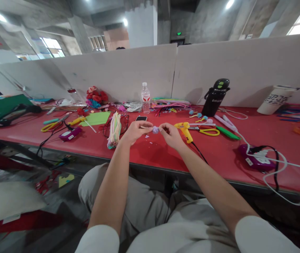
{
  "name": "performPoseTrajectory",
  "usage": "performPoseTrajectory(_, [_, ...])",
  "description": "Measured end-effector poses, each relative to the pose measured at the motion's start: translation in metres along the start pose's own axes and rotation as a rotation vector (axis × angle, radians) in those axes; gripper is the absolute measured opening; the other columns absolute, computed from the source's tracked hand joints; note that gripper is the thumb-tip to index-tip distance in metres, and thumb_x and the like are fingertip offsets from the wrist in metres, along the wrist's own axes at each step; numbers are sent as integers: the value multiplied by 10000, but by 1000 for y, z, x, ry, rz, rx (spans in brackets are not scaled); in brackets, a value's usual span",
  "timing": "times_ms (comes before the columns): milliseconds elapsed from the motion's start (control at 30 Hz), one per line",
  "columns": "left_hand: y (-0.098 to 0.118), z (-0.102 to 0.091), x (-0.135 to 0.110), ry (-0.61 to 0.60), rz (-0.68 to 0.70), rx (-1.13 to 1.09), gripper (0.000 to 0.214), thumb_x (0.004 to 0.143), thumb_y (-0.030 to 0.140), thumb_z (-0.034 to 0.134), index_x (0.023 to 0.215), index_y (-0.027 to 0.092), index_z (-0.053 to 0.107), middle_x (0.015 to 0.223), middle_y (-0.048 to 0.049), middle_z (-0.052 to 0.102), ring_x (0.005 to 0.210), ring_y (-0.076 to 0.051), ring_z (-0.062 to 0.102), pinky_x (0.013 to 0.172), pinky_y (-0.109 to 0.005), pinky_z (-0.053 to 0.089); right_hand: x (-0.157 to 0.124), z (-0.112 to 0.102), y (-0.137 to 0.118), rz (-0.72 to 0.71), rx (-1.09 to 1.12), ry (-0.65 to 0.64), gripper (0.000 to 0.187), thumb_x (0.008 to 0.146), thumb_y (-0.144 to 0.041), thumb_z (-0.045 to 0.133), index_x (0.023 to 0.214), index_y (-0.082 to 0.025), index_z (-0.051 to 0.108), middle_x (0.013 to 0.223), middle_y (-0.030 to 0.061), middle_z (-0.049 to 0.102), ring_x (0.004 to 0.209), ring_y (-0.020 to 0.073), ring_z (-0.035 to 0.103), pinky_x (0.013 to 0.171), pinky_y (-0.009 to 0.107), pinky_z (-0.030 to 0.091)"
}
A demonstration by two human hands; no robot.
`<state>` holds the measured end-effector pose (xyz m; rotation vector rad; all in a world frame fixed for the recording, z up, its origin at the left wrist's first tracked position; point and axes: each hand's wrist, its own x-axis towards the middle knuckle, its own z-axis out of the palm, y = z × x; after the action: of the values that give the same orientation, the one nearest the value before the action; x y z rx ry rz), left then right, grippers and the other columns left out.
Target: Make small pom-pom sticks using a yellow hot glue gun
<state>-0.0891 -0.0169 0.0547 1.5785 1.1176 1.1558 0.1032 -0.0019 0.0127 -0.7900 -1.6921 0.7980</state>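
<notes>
Between my two hands, just above the red table [165,153], is a small fuzzy purple flower-like piece [155,130]. My left hand [137,131] pinches it from the left, fingers closed. On the other side my right hand [170,133] has thumb and fingertips closed on its right edge. Behind my left hand lies a phone [141,118], partly covered. A bundle of pale pipe cleaners [115,129] lies left of that hand. Close to my right hand are a yellow glue gun [184,131] and yellow-handled scissors [209,132].
A water bottle [145,98] stands at the back, a black flask [215,98] and white cup [275,101] further right. Purple power strips [255,158] with loose cables sit near the front edge. A white partition [108,75] runs behind. Several pipe cleaners [171,104] lie along it.
</notes>
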Motion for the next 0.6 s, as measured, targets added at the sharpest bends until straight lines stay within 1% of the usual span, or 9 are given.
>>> performPoseTrajectory(100, [1, 1, -1, -7, -21, 7, 361, 636, 346, 822, 932, 149, 762, 796, -88, 724, 674, -162, 630, 635, -275, 482, 0, -1, -2, -12, -16, -14, 198, 868, -369, 533, 829, -183, 588, 763, 25, 601, 670, 145, 524, 612, 275, 409])
performPoseTrajectory(167, [1, 1, -1, 12, -22, 0, 346, 620, 335, 832, 905, 151, 770, 789, -89, 729, 692, -173, 647, 651, -280, 488, -1, -1, -3, -30, -35, -21, 192, 871, -360, 533, 829, -182, 590, 768, 29, 607, 675, 146, 529, 622, 279, 414])
performPoseTrajectory(367, [-1, 0, 0, 71, 12, 34, 248, 650, 304, 805, 856, 169, 779, 768, -75, 734, 675, -169, 654, 651, -279, 498, -3, -2, -4, -87, -123, -30, 174, 882, -339, 524, 832, -187, 593, 790, 37, 613, 702, 154, 540, 644, 287, 420])
performPoseTrajectory(600, [0, 1, 0, 102, 19, 64, 240, 651, 313, 803, 845, 175, 779, 807, -78, 745, 716, -175, 664, 683, -285, 510, -5, -1, -4, -128, -189, -1, 149, 883, -305, 519, 819, -192, 592, 790, 43, 622, 711, 161, 550, 659, 299, 427])
